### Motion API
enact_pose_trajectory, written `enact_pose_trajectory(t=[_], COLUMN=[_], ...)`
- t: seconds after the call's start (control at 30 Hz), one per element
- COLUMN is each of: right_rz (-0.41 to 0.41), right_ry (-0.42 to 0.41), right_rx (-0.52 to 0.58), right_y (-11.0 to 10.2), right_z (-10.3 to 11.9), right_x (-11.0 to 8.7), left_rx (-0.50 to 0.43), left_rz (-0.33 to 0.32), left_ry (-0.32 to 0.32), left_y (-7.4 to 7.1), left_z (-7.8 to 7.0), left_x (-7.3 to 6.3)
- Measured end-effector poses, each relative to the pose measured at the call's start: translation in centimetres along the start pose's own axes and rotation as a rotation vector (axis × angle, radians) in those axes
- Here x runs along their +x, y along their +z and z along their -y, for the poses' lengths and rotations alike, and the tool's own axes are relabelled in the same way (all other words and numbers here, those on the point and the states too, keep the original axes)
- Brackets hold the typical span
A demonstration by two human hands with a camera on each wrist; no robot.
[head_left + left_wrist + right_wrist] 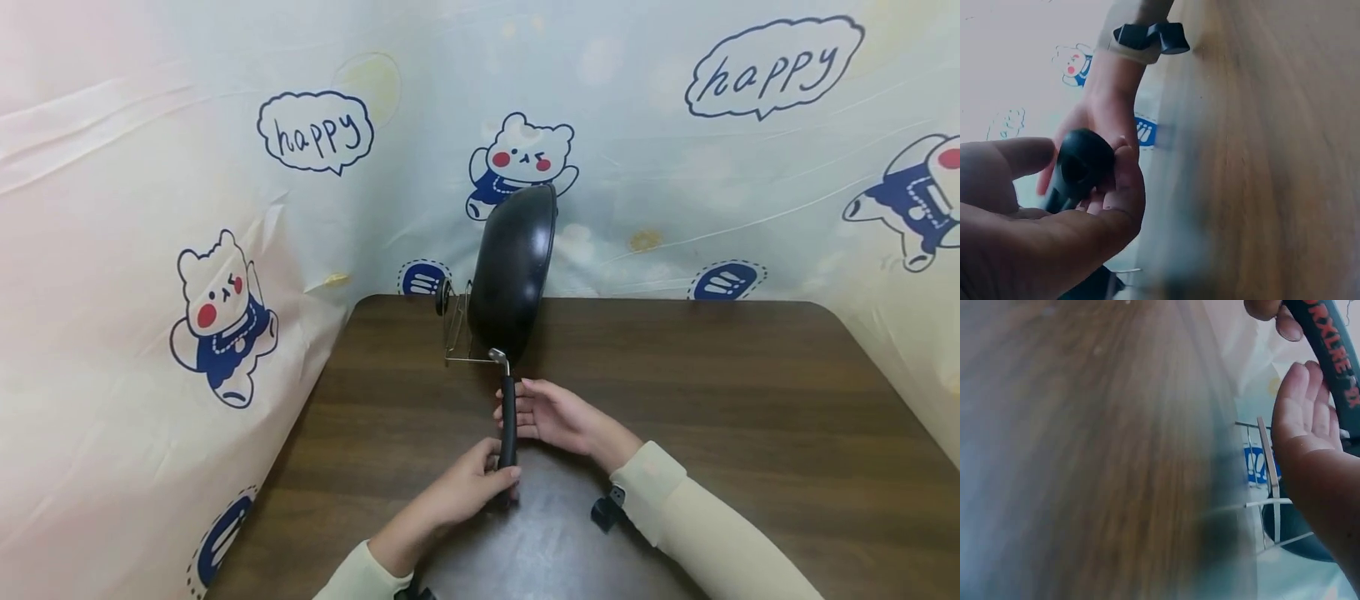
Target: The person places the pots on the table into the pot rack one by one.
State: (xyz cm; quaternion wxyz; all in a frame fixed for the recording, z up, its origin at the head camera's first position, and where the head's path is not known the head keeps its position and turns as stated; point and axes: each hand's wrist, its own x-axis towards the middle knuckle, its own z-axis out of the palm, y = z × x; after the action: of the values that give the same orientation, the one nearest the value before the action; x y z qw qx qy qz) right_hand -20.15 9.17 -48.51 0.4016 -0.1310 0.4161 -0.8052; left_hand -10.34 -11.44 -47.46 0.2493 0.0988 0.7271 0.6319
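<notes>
A black frying pan (513, 258) stands tilted on its side near the back of the table, its round outside facing left. Its black handle (508, 421) points towards me. My left hand (467, 485) grips the end of the handle; the left wrist view shows fingers and thumb around the handle's end (1084, 156). Beside the handle's upper part is my right hand (558, 417), fingers fairly straight and partly behind it. In the right wrist view red letters run along the handle (1334, 353). A wire rack (471, 360) adjoins the pan's left side.
A black round knob (441, 297) shows at the rack's left end. The brown wooden table (712, 400) reaches a printed cloth (637, 167) hanging behind it and at both sides. Small black devices are strapped to both wrists, including the right wrist camera (606, 510).
</notes>
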Motion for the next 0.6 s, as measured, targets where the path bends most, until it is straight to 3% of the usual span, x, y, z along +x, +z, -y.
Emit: enact_pose_trajectory(t=[0.13,0.23,0.43,0.6], right_rz=[-0.040,-0.082,-0.169,-0.154], right_ry=[0.011,0.014,0.009,-0.036], right_rx=[-0.065,-0.061,-0.054,-0.084], right_y=[-0.5,-1.0,-2.0,-2.9], right_z=[0.3,0.6,1.5,3.3], right_x=[-1.3,-2.3,-5.2,-9.0], left_rx=[-0.247,-0.351,-0.442,-0.467], left_rz=[0.048,0.064,0.066,0.051], left_ry=[-0.058,-0.082,-0.083,-0.029], left_y=[-1.0,-2.0,-5.0,-8.2], left_z=[0.5,0.8,0.9,-0.1], left_x=[0.5,1.1,2.3,2.1])
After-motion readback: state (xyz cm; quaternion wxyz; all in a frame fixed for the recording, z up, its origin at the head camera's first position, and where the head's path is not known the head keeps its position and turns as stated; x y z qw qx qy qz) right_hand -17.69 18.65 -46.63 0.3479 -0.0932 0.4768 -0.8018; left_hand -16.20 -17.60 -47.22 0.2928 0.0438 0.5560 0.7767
